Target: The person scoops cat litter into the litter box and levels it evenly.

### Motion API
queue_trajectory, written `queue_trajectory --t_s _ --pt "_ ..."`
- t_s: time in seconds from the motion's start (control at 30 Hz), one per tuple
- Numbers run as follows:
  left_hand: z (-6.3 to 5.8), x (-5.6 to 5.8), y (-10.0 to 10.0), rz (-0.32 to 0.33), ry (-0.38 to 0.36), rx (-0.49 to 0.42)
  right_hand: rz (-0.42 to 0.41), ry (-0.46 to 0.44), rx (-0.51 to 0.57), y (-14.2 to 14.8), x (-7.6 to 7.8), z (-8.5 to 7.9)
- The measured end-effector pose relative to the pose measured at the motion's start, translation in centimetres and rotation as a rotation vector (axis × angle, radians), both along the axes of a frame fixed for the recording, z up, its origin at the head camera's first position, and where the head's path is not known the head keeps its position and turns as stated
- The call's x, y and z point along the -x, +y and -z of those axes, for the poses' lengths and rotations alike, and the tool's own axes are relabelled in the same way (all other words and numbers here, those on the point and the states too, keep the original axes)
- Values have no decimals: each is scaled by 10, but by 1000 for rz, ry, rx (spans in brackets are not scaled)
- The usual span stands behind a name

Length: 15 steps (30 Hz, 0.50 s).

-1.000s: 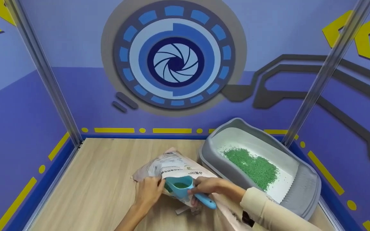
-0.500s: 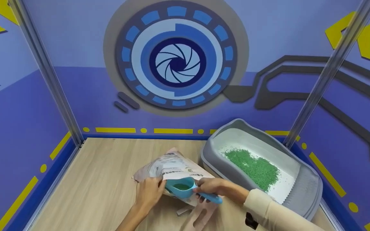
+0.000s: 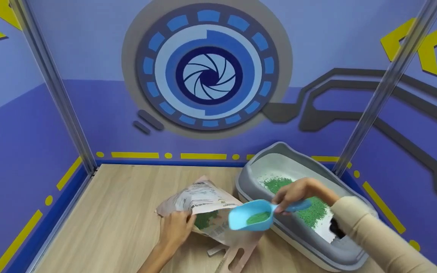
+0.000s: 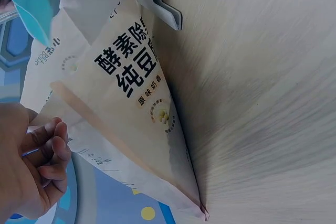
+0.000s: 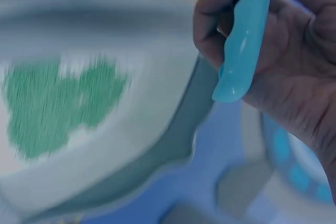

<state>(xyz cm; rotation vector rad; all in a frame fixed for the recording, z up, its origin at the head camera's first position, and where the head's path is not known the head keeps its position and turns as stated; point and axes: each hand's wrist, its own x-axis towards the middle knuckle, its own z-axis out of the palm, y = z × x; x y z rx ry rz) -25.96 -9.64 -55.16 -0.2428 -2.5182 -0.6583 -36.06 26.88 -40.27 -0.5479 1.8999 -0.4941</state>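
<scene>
My right hand (image 3: 292, 195) grips the handle of a light blue scoop (image 3: 247, 218), held between the bag and the litter box. Green pellets (image 3: 258, 217) lie in the scoop. In the right wrist view the fingers of that hand curl round the handle (image 5: 245, 40). My left hand (image 3: 176, 227) pinches the edge of a pale printed litter bag (image 3: 211, 199), which lies on its side with its mouth spread. More green pellets show inside the mouth. From the left wrist, the bag (image 4: 126, 103) shows large dark lettering, and the left fingers hold its edge.
A grey litter box (image 3: 249, 185) with a white inside stands at the right, green pellets (image 3: 313, 212) spread over its floor. A small flat strip or clip (image 3: 216, 250) lies by the bag on the wooden table (image 3: 120, 212). Purple-blue walls close in the back and sides.
My right hand has drawn the scoop out of the bag's mouth and carried it right and slightly up, towards the litter box. The left hand stays on the bag's edge.
</scene>
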Motion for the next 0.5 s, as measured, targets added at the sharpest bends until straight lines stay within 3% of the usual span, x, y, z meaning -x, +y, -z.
queue_trajectory --t_s 0.1,0.23,0.37,0.5 --pt "0 0 0 -5 -2 9 62 -32 28 38 16 -18" --pt "0 0 -2 -27 -1 32 267 -56 112 86 37 -31" --pt "0 0 -3 -21 -22 21 459 -37 152 115 49 -25" --pt "0 0 -2 -23 -43 30 555 55 146 118 52 -8"
